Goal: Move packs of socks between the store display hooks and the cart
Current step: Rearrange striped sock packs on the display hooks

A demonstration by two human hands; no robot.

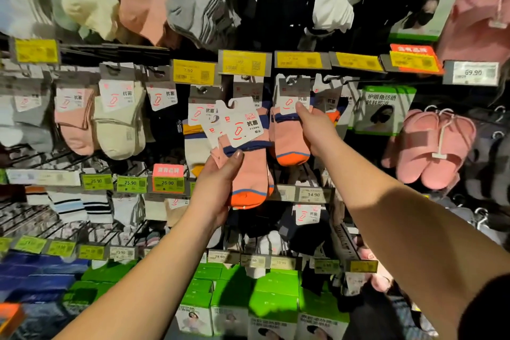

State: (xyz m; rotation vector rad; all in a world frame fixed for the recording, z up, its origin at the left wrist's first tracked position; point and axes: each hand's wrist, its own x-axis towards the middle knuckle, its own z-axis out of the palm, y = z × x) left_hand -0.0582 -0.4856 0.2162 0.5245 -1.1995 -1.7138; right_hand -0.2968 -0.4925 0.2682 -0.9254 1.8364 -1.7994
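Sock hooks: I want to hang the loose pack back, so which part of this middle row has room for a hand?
Little room. The left hand holds a pink pack off the hooks, in front of the hook under the middle yellow tag. The right hand grips the hanging pack beside it. Cream and pink socks crowd the left, pink slippers the right.

Pink sock pack (248,165), orange toe, tilted, off hook; matching pack (289,138) hanging.

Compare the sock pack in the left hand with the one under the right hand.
The left hand holds its sock pack off the hooks, tilted, card hook free. The right hand grips the hanging pack, upright on its display hook. Both are pink with navy cuffs, orange toes and white cards.
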